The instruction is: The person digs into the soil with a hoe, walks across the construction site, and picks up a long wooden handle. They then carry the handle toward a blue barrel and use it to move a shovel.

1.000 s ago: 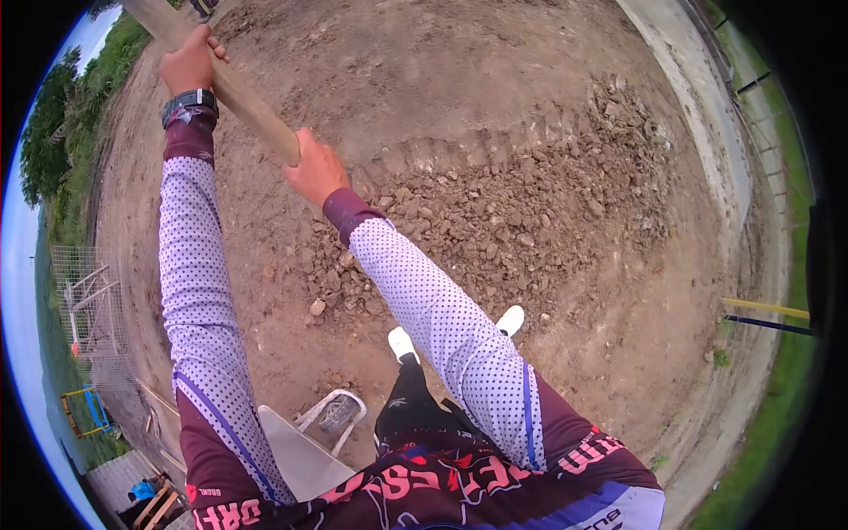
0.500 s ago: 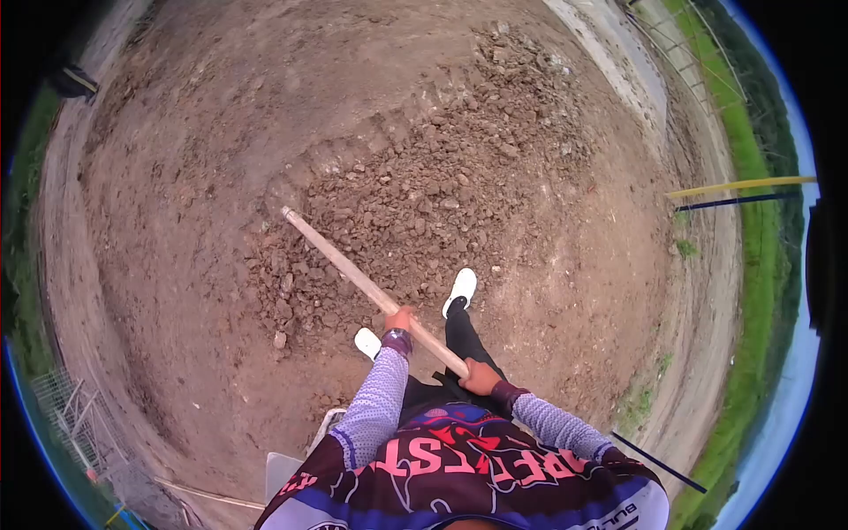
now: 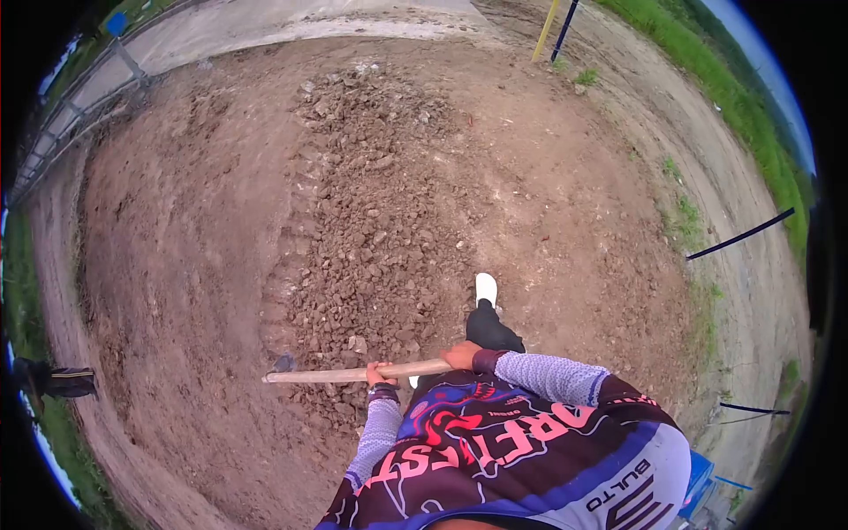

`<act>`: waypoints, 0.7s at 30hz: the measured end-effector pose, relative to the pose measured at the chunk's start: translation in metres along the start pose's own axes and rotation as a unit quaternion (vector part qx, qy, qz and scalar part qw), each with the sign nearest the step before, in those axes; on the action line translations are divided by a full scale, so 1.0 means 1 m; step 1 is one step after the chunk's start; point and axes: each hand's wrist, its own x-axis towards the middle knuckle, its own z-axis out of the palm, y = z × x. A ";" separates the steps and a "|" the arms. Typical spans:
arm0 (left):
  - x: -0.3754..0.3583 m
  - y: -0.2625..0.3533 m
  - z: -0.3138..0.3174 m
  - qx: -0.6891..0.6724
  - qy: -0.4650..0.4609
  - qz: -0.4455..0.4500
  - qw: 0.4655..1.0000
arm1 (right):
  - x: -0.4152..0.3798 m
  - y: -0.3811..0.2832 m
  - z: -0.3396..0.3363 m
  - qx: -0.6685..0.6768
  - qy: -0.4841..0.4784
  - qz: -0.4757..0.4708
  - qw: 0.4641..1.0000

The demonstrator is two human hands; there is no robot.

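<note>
A long wooden-handled digging tool (image 3: 322, 376) lies almost level across the view, just in front of my body. At its far left end a small grey metal head (image 3: 284, 363) shows against the soil; its exact shape is hard to make out. My left hand (image 3: 381, 374) is closed around the middle of the handle. Nearer the handle's right end, my right hand (image 3: 460, 355) is wrapped round the wood. Beneath and beyond the handle runs a strip of loose, broken brown soil (image 3: 380, 230).
My white shoe (image 3: 486, 290) stands at the right edge of the broken soil. Dark poles (image 3: 742, 234) and a yellow pole (image 3: 545, 31) stand along the right and far side. A concrete slab (image 3: 353, 22) lies ahead. Another person (image 3: 66, 382) is at far left.
My view has turned to the right, so the soil strip now runs straight ahead. The handle has gone from slanting to nearly level, and both hands still hold it.
</note>
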 end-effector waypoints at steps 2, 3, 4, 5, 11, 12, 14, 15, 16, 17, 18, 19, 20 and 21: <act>-0.028 0.005 0.018 -0.034 -0.013 0.023 0.999 | -0.008 0.009 -0.014 -0.032 0.017 -0.020 0.999; -0.023 0.002 0.019 -0.065 -0.030 0.035 0.997 | -0.010 0.019 -0.020 -0.027 0.027 -0.014 0.999; -0.019 -0.001 0.022 -0.094 -0.048 0.047 0.993 | -0.012 0.029 -0.027 -0.045 0.065 -0.063 0.995; -0.021 -0.003 0.028 -0.099 -0.055 0.042 0.993 | -0.012 0.042 -0.035 -0.063 0.107 -0.110 0.986; -0.036 -0.031 0.095 -0.012 -0.012 0.016 1.000 | -0.009 0.140 -0.036 -0.029 0.187 -0.122 0.974; -0.036 -0.040 0.111 0.048 -0.002 0.045 0.998 | -0.010 0.155 -0.041 -0.024 0.175 -0.115 0.978; -0.031 -0.047 0.139 0.130 0.000 0.043 0.991 | -0.017 0.173 -0.058 0.009 0.196 -0.083 0.977; -0.028 -0.048 0.162 0.169 -0.010 0.039 0.985 | -0.019 0.182 -0.069 0.004 0.183 -0.071 0.981; -0.024 -0.054 0.186 0.234 -0.036 0.048 0.970 | -0.024 0.191 -0.078 0.000 0.168 -0.054 0.984; -0.020 -0.063 0.210 0.297 -0.064 0.056 0.951 | -0.030 0.201 -0.083 0.021 0.207 -0.056 0.977; -0.016 -0.073 0.235 0.353 -0.094 0.065 0.929 | -0.042 0.210 -0.093 0.038 0.227 -0.027 0.973; -0.011 -0.081 0.260 0.403 -0.125 0.076 0.903 | -0.058 0.215 -0.108 0.014 0.239 -0.015 0.971; -0.008 -0.089 0.281 0.448 -0.155 0.087 0.876 | -0.076 0.218 -0.125 -0.011 0.249 -0.006 0.969; -0.006 -0.096 0.299 0.491 -0.183 0.098 0.846 | -0.089 0.218 -0.138 -0.003 0.275 0.030 0.961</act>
